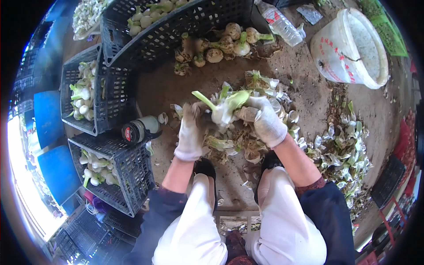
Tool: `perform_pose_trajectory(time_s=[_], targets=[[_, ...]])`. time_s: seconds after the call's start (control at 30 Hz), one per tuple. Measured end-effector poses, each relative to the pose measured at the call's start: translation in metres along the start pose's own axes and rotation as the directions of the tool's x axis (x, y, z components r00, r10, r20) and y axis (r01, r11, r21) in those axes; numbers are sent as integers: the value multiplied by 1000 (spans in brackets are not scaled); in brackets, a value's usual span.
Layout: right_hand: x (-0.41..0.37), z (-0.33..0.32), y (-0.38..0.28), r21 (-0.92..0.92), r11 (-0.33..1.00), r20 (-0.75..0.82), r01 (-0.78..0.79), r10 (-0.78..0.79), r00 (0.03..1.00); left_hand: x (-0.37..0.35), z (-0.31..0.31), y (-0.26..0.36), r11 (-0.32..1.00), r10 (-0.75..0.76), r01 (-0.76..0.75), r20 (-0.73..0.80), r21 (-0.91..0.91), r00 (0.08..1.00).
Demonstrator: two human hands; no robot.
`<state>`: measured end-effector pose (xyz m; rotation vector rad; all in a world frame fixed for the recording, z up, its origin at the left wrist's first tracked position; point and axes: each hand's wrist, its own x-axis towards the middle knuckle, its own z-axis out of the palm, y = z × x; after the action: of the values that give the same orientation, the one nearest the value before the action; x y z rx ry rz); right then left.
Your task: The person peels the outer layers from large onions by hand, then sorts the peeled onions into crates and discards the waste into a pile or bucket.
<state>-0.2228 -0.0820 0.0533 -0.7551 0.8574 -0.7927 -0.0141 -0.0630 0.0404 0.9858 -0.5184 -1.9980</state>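
Note:
In front of my knees an onion (222, 114) with green stalk stubs and pale, loosening skin is held above a heap of peelings. My right hand (267, 123), in a dirty white glove, is closed on its right side, fingers at the pale green leaf. My left hand (190, 134), also gloved, is just left of the onion; its soiled fingertips are smeared by motion. Beneath both hands lie dry onion skins (221, 143) on the dirt floor. Farther forward, a row of unpeeled onions (214, 55) with brown roots and skins rests beside a black crate.
Black crates (148, 37) of peeled onions stand ahead and on the left (117, 110). A dark-lidded jar (132, 132) sits by the left crates. A plastic bottle (280, 24) and cracked white bucket (329, 55) are forward right. More peelings (346, 154) cover the right floor.

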Motion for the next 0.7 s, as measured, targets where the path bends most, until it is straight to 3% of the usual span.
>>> perform_pose_trajectory(time_s=[0.03, 0.1, 0.13, 0.17, 0.2, 0.23, 0.27, 0.3, 0.33, 0.37, 0.4, 0.43, 0.47, 0.5, 0.53, 0.57, 0.6, 0.63, 0.7], targets=[[0, 0, 0, 3, 1000, -2, 1, -1, 1000, -7, 8, -9, 993, 99, -100, -20, -61, 995], [-1, 3, -2, -153, 987, 156, 44, -20, 988, -9, 16, -13, 943, 141, -94, -129, 319, 982], [-3, 2, -3, -282, 959, 227, -22, 89, 970, -11, 10, -13, 948, 75, -26, -141, 318, 987], [1, 4, 16, -305, 916, 326, 260, -156, 932, -6, -1, -13, 927, 149, -64, -205, 370, 967], [4, -5, 15, -390, 879, 282, 275, -170, 944, 0, -12, -13, 901, 221, -91, -266, 425, 938], [5, -19, 12, -473, 835, 238, 281, -186, 953, 2, -8, 2, 997, 67, -49, -429, 53, 901], [2, -31, 4, 7, 999, 69, -37, 36, 997, 8, 1, 21, 980, 106, -184, -588, -74, 802], [1, -49, -15, -230, 972, 69, -46, 63, 996, 8, -13, 47, 939, 119, -272, -540, -212, 833], [4, -60, -16, -487, 869, 112, 92, -42, 993, -3, -30, 73, 885, 212, -392, -531, -252, 821], [7, -68, -15, -696, 685, 176, 215, -128, 976, -10, -50, 101, 677, 326, -459, -325, -575, 888], [12, -70, -22, -700, 683, 166, 206, -125, 978, -26, -57, 132, 627, 376, -506, -338, -592, 863], [22, -67, -32, -791, 610, 36, 47, -30, 999, -38, -57, 152, 573, 428, -554, -356, -604, 830], [43, -72, -33, -858, 510, -101, -64, -46, 994, -38, -59, 155, 571, 433, -557, -355, -604, 829], [64, -76, -34, -891, 413, -236, -190, -61, 970, -36, -61, 157, 632, 442, -567, -355, -529, 824], [96, -89, -21, -903, 320, -355, -286, -183, 917, -34, -62, 160, 688, 452, -572, -352, -447, 820], [122, -94, -15, -909, 315, -368, -271, -306, 878, -23, -58, 142, 759, 440, -572, -404, -311, 802], [145, -102, -6, -914, 310, -380, -264, -420, 824, -11, -42, 120, 849, 380, -464, -318, -252, 868], [177, -124, 16, -910, 317, -387, -268, -415, 823, 1, -27, 97, 936, 320, -352, -352, -28, 880], [211, -150, 44, -965, 183, -252, -189, -439, 862, 14, -4, 51, 877, 322, -172, -285, 449, 903]])
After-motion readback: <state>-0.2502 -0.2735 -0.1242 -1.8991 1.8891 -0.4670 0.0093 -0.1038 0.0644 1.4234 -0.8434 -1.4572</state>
